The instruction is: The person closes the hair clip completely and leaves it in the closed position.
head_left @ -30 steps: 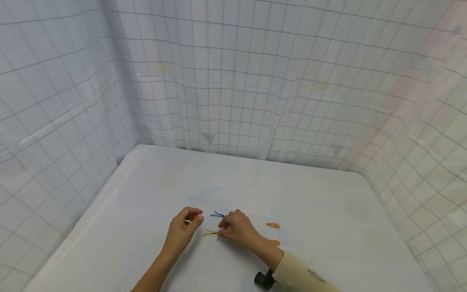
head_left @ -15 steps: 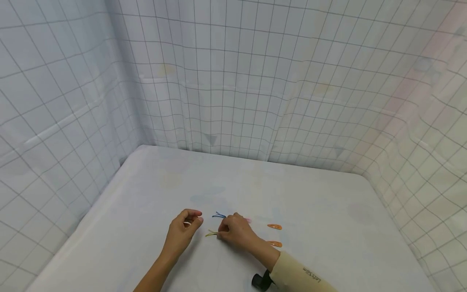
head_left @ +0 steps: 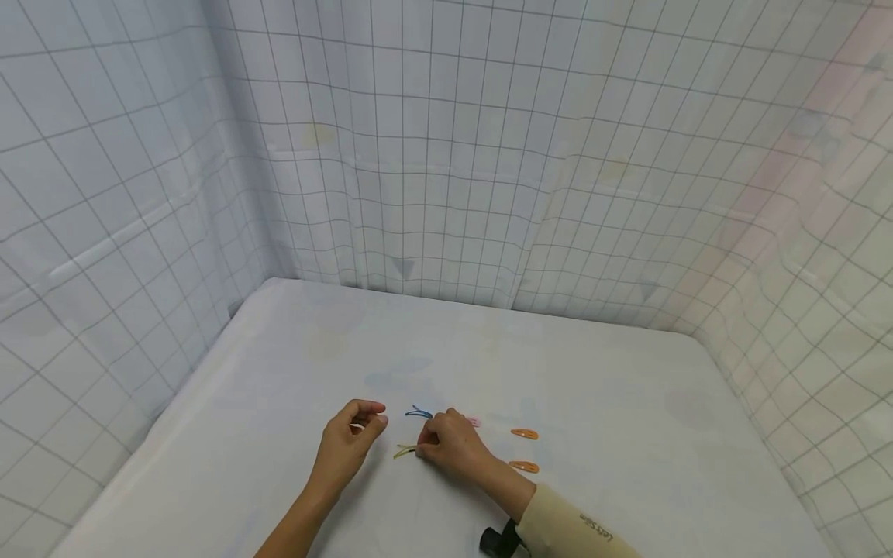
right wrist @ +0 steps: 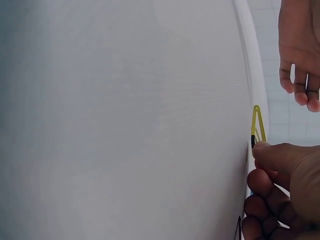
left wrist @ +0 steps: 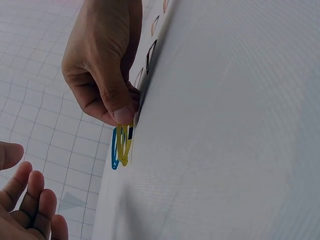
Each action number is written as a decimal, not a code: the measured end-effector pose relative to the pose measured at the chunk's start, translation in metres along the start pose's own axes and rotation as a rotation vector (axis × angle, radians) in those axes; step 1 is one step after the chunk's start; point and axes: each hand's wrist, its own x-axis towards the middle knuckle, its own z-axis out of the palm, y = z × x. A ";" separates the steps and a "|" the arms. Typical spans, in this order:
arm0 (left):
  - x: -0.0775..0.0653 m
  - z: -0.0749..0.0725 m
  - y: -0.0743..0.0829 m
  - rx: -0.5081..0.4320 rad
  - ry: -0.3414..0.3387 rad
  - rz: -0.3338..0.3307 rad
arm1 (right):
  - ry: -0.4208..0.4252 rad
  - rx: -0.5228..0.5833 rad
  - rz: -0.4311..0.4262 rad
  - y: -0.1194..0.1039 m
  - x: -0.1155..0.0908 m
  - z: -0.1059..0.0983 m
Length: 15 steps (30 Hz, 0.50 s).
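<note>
A yellow snap hair clip [head_left: 405, 451] is pinched between the thumb and fingers of my right hand [head_left: 455, 443], low over the white table. Its prongs stand apart and point left, as the right wrist view shows of the yellow clip [right wrist: 257, 122]. Just beyond it lies a blue hair clip [head_left: 418, 412]. To the left, my left hand [head_left: 352, 430] hovers with loosely bent fingers and holds nothing. A pink hair clip [head_left: 474, 422] is partly hidden behind my right hand.
Two orange hair clips, a far one [head_left: 525, 434] and a near one [head_left: 524, 466], lie right of my right hand. A black object [head_left: 497, 541] shows beside the right sleeve [head_left: 568, 527]. White gridded curtains [head_left: 432, 155] enclose the table [head_left: 593, 387].
My right hand keeps its pinch on the yellow hair clip, whose free end has tipped slightly toward me. The pink hair clip has come into sight beyond that hand. My left hand hardly moves.
</note>
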 end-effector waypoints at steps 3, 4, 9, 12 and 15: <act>0.000 0.001 0.001 -0.004 -0.002 0.001 | 0.026 0.007 0.006 0.001 -0.002 -0.001; 0.000 0.002 0.001 -0.002 -0.002 0.002 | 0.036 0.008 0.011 0.000 -0.002 -0.002; 0.001 0.004 0.001 0.028 -0.011 0.043 | 0.080 0.047 0.033 -0.005 -0.004 -0.013; 0.001 0.006 0.001 0.047 -0.032 0.077 | 0.097 0.073 0.039 -0.009 -0.004 -0.022; 0.001 0.007 0.001 0.062 -0.062 0.102 | 0.116 0.080 0.030 -0.013 -0.003 -0.031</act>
